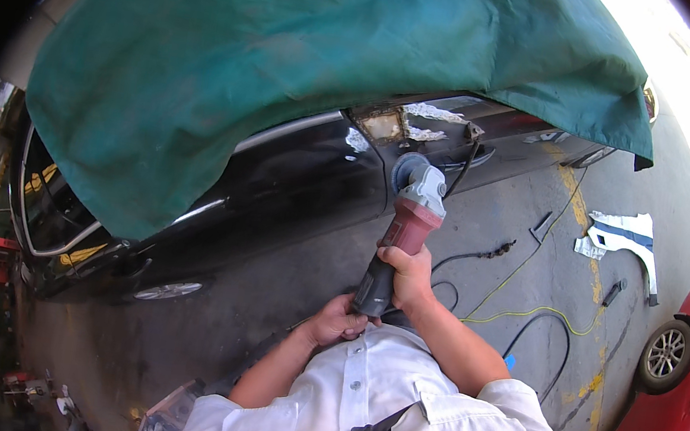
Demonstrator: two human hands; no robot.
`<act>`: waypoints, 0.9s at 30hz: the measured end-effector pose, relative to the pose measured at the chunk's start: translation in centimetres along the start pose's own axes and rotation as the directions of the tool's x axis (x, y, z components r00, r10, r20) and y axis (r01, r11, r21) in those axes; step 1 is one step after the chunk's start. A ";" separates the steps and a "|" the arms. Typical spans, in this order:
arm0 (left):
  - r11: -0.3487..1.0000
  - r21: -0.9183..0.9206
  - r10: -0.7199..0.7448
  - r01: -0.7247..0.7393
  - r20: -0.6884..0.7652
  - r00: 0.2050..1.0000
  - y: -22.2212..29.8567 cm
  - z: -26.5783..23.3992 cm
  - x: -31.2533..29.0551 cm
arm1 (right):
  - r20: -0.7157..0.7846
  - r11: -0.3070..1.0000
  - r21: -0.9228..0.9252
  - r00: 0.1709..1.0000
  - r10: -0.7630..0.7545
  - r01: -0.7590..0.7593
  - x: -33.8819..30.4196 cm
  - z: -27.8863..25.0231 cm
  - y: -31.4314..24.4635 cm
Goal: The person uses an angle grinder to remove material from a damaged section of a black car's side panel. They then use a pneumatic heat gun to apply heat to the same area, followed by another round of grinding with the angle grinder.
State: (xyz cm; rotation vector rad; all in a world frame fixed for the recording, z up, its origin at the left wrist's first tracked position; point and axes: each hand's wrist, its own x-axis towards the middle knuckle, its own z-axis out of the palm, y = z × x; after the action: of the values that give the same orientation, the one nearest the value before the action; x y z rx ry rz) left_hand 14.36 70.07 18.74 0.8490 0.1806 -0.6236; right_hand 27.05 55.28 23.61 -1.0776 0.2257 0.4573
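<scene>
I hold a red and grey angle grinder (407, 224) with both hands. My right hand (410, 275) wraps the middle of its body; my left hand (337, 320) grips the dark rear end near my chest. The grinder's round head (413, 170) points at the side of a black car (297, 183), just below a patch of bare, sanded metal and torn paper masking (414, 122). A large green cloth (296, 61) covers the car's roof and windows.
Black and yellow cables (524, 313) trail over the grey concrete floor to my right. A white and blue body panel (626, 235) lies farther right. A red car (676, 381) stands at the right edge. Tools and clutter lie at the lower left.
</scene>
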 end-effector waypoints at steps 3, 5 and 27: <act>0.999 0.035 0.013 -0.010 -0.076 0.997 -0.6 0.3 1.0 | 0.017 0.999 -0.053 1.000 0.005 -0.004 1.4 -0.7 0.1; 0.996 0.087 -0.014 0.020 -0.077 0.997 -0.4 0.4 1.3 | 0.026 0.997 -0.070 0.999 0.040 -0.038 2.1 -0.8 0.4; 0.929 0.340 0.309 -0.146 -0.497 0.811 3.1 1.5 7.9 | 0.138 0.948 -0.311 0.990 -0.019 0.062 7.5 0.0 2.5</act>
State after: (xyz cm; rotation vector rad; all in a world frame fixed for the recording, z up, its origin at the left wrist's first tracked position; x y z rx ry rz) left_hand 22.44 67.03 18.65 1.3030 0.5055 -0.1599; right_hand 32.49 58.15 18.70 -1.3556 0.0104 0.5384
